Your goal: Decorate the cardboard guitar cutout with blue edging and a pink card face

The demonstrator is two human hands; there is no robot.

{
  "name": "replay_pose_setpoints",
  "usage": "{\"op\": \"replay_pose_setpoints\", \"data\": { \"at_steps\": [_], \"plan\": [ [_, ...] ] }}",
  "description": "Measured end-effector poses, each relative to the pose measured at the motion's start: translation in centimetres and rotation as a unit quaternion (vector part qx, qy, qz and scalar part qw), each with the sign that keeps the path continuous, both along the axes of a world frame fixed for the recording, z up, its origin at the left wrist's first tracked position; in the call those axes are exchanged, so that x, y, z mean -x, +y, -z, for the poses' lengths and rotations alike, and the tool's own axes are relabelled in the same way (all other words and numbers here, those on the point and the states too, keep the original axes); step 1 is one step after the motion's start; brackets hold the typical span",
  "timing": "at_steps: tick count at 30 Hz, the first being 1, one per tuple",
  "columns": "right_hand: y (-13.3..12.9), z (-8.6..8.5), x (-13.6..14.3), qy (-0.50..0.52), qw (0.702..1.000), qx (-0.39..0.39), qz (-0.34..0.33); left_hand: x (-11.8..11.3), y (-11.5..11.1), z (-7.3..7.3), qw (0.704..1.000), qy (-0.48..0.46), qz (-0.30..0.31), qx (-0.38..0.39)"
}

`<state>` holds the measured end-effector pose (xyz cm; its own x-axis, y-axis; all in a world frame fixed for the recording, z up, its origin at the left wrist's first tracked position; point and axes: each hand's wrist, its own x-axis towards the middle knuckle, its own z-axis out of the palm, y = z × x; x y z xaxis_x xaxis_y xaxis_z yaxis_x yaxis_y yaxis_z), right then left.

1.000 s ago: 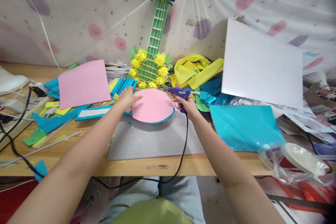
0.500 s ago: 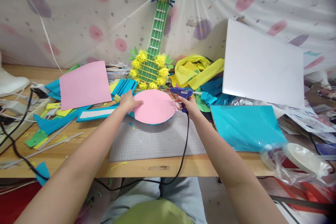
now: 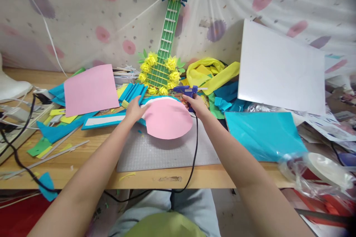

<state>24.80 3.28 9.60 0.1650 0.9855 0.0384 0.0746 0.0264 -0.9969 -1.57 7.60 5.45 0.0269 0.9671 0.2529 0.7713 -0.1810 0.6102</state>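
A pink oval sheet of paper (image 3: 169, 120) lies askew over a blue-edged, guitar-shaped piece, leaving a white strip (image 3: 158, 99) of that piece showing along the far side. The blue neck (image 3: 104, 120) with its white inlay reaches left. At the oval's left edge, my left hand (image 3: 135, 110) is closed, its thumb against the paper; its other fingers are partly hidden. My right hand (image 3: 197, 104) grips a blue glue gun (image 3: 185, 90) above the oval's far right edge, the glue stick pointing right. A black cord hangs from the gun.
Beneath lies a grey cutting mat (image 3: 167, 155). A green paper guitar (image 3: 166, 40) with yellow flowers leans at the back. Pink paper (image 3: 90, 90) stands left, a white board (image 3: 280, 68) right. A turquoise sheet (image 3: 264, 133), a tape roll (image 3: 322, 168) and paper scraps surround the mat.
The pink oval has shifted toward me and slightly right, uncovering white on the piece below. My right hand and the glue gun have moved slightly left and away from me.
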Motion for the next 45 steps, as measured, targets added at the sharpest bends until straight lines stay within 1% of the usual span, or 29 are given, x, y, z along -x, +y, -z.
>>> {"op": "replay_pose_setpoints", "data": {
  "at_steps": [2, 3, 5, 7, 9, 12, 14, 16, 20, 25, 31, 38, 42, 45],
  "plan": [
    [0.7, -0.8, 1.0, -0.057, 0.997, 0.026, -0.041, 1.4, -0.3, 0.4, 0.992, -0.071, -0.057, -0.092],
    [1.0, -1.2, 1.6, -0.09, 0.993, 0.043, -0.066, 2.2, -0.5, 0.6, 0.984, -0.088, -0.076, -0.135],
    [1.8, -2.0, 3.0, -0.154, 0.978, 0.072, -0.12, 3.6, -1.3, 1.2, 0.972, -0.079, -0.095, -0.201],
    [2.5, -2.6, 4.5, -0.21, 0.959, 0.089, -0.167, 4.6, -2.3, 1.9, 0.971, -0.028, -0.077, -0.227],
    [3.2, -3.0, 5.9, -0.258, 0.942, 0.095, -0.192, 5.1, -3.1, 2.4, 0.975, 0.029, -0.022, -0.22],
    [3.9, -3.3, 7.4, -0.321, 0.921, 0.094, -0.197, 5.4, -3.7, 2.5, 0.978, 0.086, 0.075, -0.177],
    [4.1, -3.3, 8.0, -0.347, 0.912, 0.088, -0.201, 5.6, -3.8, 2.2, 0.978, 0.104, 0.115, -0.14],
    [4.1, -3.2, 8.3, -0.357, 0.907, 0.086, -0.206, 6.0, -3.8, 1.9, 0.979, 0.109, 0.134, -0.104],
    [3.8, -3.2, 8.7, -0.374, 0.898, 0.09, -0.215, 6.7, -3.7, 1.9, 0.982, 0.112, 0.146, -0.048],
    [3.9, -3.2, 9.0, -0.396, 0.893, 0.089, -0.193, 6.8, -3.7, 2.2, 0.986, 0.091, 0.136, -0.017],
    [4.5, -3.0, 9.5, -0.419, 0.882, 0.084, -0.197, 6.7, -3.7, 2.4, 0.988, 0.075, 0.131, -0.024],
    [4.4, -3.3, 9.8, -0.449, 0.868, 0.093, -0.189, 6.7, -3.7, 2.4, 0.988, 0.078, 0.132, -0.025],
    [5.0, -3.0, 9.5, -0.457, 0.867, 0.087, -0.178, 6.6, -3.7, 2.2, 0.988, 0.076, 0.13, -0.026],
    [5.4, -2.7, 9.2, -0.453, 0.872, 0.085, -0.164, 6.6, -3.7, 2.2, 0.989, 0.075, 0.128, -0.025]
  ]
}}
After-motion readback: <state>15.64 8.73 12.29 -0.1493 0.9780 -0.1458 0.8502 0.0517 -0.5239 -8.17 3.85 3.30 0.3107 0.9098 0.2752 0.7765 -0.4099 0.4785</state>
